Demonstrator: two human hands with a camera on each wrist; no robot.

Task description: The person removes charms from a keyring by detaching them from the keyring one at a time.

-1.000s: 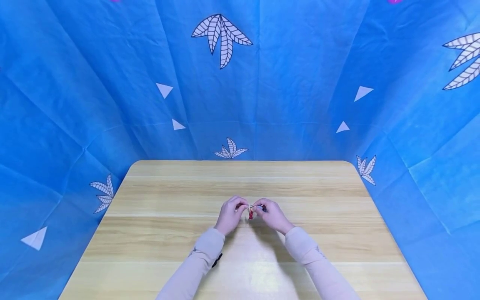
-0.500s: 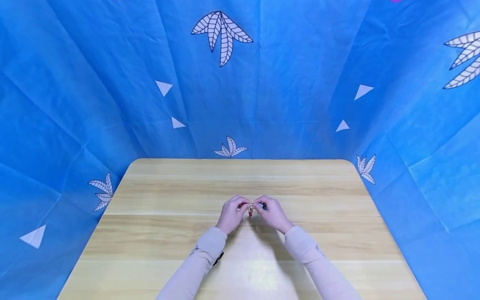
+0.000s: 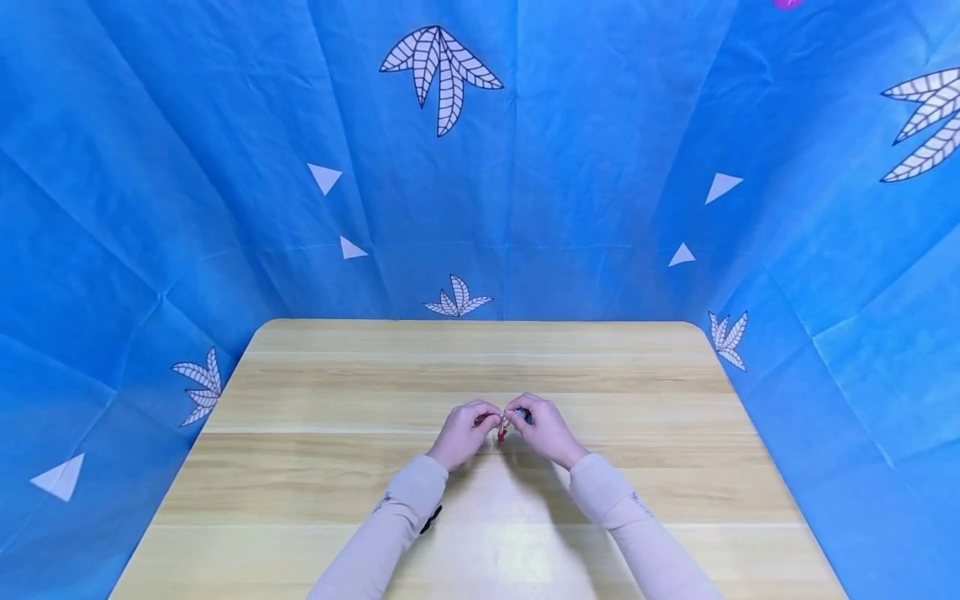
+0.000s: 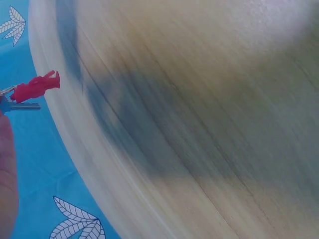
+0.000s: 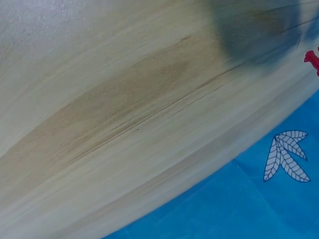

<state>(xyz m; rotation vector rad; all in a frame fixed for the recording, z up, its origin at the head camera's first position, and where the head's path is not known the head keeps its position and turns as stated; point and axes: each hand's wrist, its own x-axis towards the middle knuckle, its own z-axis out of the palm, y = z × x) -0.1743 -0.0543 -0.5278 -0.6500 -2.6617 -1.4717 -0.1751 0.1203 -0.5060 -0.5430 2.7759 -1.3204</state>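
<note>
Over the middle of the table, both hands meet fingertip to fingertip at a small keyring. In the head view my left hand [image 3: 461,435] pinches it from the left and my right hand [image 3: 546,429] from the right. A red figure-shaped charm [image 3: 502,434] hangs below the fingertips. In the left wrist view the red charm [image 4: 37,87] lies beside a silver key [image 4: 26,106] with a blue head, and a finger [image 4: 7,174] of the left hand shows at the edge. A small dark piece [image 3: 523,414] shows within the right hand; the fingers hide most of the ring.
The wood-grain table [image 3: 337,400] has rounded far corners. Blue cloth [image 3: 585,167] with white leaf and triangle prints surrounds it at the back and sides. A small black item [image 3: 431,520] shows beside the left sleeve cuff.
Both hands stay over the same spot with small finger movements at the keyring. The red charm shifts and turns slightly below them.
</note>
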